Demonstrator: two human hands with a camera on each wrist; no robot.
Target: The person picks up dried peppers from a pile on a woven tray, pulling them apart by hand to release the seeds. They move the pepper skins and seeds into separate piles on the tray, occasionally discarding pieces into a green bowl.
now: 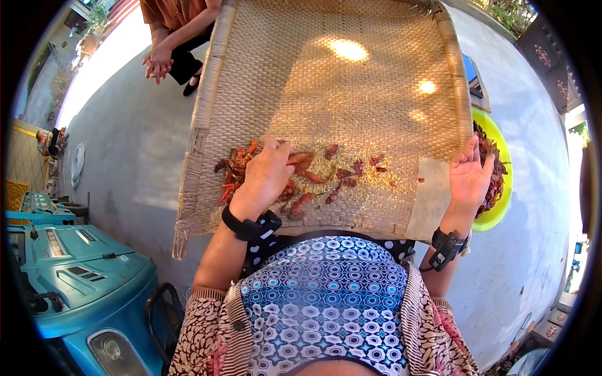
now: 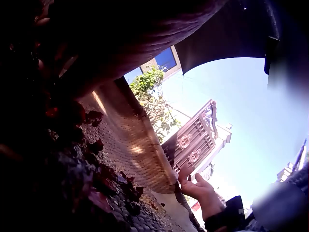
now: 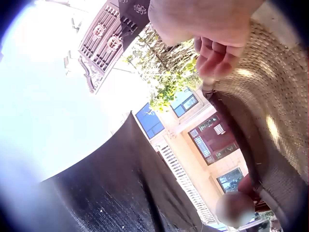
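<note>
Hands point(image 1: 268, 172) at a coarse woven tray point(image 1: 382, 75) of shrivelled red chillies point(image 1: 237, 167)

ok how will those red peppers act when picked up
The peppers look shrivelled, so they are probably light for their size. Small broken bits nearby hint they may be fragile. Scattered seeds suggest more could spill out when handled.

from my remote post i see a blue-and-white geometric top point(image 1: 323, 294) under an open, brown-and-cream printed jacket point(image 1: 194, 323) with striped edges point(image 1: 411, 307). i also spot black cameras point(image 1: 268, 224) strapped at both wrists.
</note>
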